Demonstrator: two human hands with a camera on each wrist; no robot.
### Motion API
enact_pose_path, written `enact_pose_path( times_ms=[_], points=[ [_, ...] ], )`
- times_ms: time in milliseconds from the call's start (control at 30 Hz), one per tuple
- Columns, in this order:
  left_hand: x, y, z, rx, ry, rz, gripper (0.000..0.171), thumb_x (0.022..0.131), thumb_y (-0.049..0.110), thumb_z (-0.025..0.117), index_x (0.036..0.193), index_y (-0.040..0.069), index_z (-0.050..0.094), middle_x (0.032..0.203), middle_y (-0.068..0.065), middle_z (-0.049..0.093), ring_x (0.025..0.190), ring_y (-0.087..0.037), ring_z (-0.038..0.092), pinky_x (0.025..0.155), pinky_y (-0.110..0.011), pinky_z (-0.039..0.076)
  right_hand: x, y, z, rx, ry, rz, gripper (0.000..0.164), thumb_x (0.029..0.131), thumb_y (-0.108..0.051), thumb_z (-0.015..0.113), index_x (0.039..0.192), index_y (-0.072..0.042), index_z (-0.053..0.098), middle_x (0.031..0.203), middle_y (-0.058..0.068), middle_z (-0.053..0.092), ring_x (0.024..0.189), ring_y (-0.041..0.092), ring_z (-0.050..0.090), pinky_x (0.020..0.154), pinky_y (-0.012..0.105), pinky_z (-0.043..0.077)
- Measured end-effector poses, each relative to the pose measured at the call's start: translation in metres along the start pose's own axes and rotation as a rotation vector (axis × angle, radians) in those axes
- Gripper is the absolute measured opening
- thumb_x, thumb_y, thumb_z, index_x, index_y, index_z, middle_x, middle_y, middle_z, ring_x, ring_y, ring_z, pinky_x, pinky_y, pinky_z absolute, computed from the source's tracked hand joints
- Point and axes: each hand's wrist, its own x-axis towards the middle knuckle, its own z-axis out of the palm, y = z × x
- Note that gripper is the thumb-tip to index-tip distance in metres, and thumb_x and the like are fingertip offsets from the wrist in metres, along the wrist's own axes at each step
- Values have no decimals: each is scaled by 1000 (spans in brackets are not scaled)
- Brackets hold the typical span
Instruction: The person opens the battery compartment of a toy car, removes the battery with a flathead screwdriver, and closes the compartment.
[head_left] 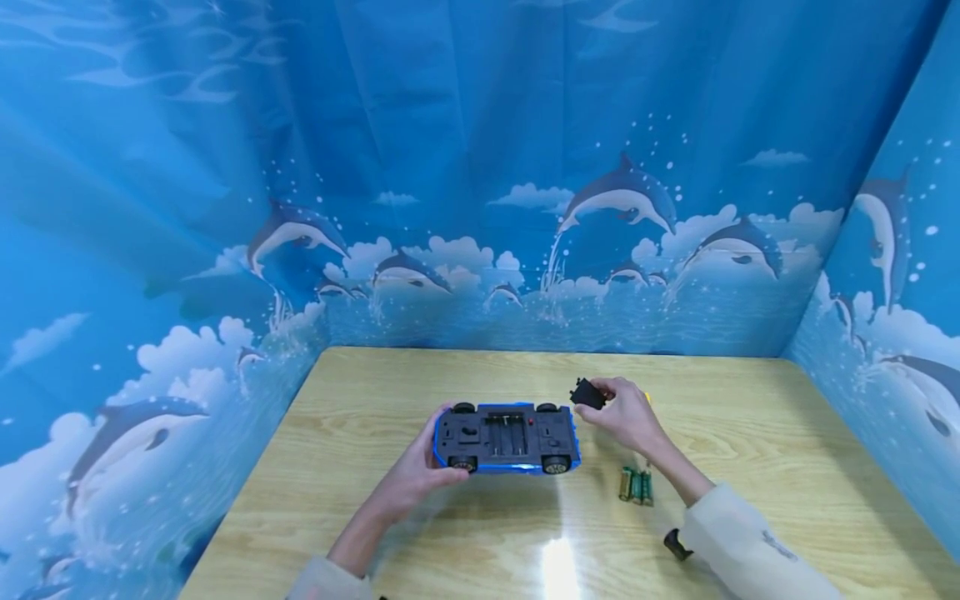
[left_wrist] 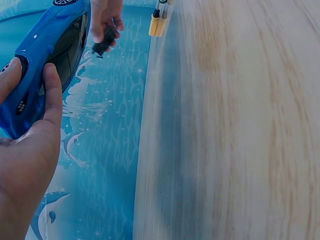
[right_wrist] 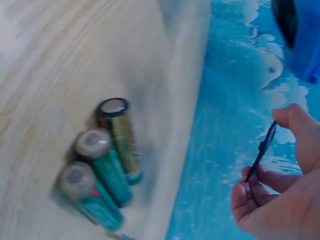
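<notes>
My left hand [head_left: 411, 477] grips the rear or front end of a blue toy car [head_left: 465, 435], which is held above the table with its black underside up. In the middle of that underside, the battery compartment [head_left: 507, 435] stands uncovered, with no batteries visible inside. To the right of the car, my right hand [head_left: 628, 417] pinches a small black battery cover [head_left: 587, 394] by its edges; the right wrist view shows the cover [right_wrist: 261, 150] edge-on between thumb and fingers. Cover and car are apart. Three batteries [right_wrist: 102, 160] lie side by side on the table below the right hand.
A yellow-handled tool [left_wrist: 154, 25], perhaps a screwdriver, lies on the table beyond the right hand. Near the right sleeve is a small black object [head_left: 678, 545] of unclear kind. The wooden table [head_left: 360, 392] meets a blue dolphin-print curtain [head_left: 465, 317] at the back.
</notes>
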Motion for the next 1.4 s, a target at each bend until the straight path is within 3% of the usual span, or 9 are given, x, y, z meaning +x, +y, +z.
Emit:
enact_pose_path(
  times_ms=[300, 533, 767, 1033, 1167, 1400],
  points=[
    [0, -1, 0, 17, 4, -8, 105, 86, -9, 73, 166, 17, 10, 158, -28, 30, 117, -34, 61, 96, -40, 59, -17, -24, -21, 8, 45, -59, 61, 93, -35, 76, 137, 5, 61, 119, 18, 66, 99, 28, 60, 83, 41, 53],
    [0, -1, 2, 21, 4, -15, 105, 86, -8, 73, 166, 17, 10, 156, -28, 33, 115, -33, 62, 95, -38, 59, -29, -41, -26, 48, 84, -145, 53, 90, -26, 80, 132, 3, 65, 112, 10, 66, 100, 25, 61, 86, 43, 54],
    [3, -2, 5, 13, -14, -16, 104, 87, -9, 72, 166, 16, 10, 155, -30, 35, 113, -31, 63, 94, -38, 60, -39, -56, -22, 73, 86, -230, 51, 88, -25, 83, 129, -1, 68, 112, 5, 66, 98, 20, 57, 84, 42, 54],
    [7, -5, 10, 0, -60, 3, 101, 88, -9, 71, 165, 8, 9, 154, -34, 33, 114, -30, 63, 94, -36, 59, -43, -69, -7, 62, 46, -335, 53, 83, -27, 87, 130, -9, 70, 112, -2, 66, 101, 20, 58, 84, 41, 55],
    [7, -6, 11, 3, -63, 1, 102, 87, -10, 72, 165, 10, 9, 153, -33, 34, 113, -31, 64, 94, -37, 60, -45, -73, 0, 75, 9, -382, 54, 82, -28, 87, 131, -11, 70, 113, -5, 65, 105, 19, 58, 83, 43, 57],
    [8, -6, 11, 12, -71, -14, 102, 87, -9, 72, 165, 14, 11, 154, -29, 35, 113, -31, 64, 94, -38, 60, -44, -77, 11, 105, -65, -423, 56, 81, -30, 87, 131, -12, 70, 118, -4, 64, 106, 21, 55, 75, 33, 53]
  ],
)
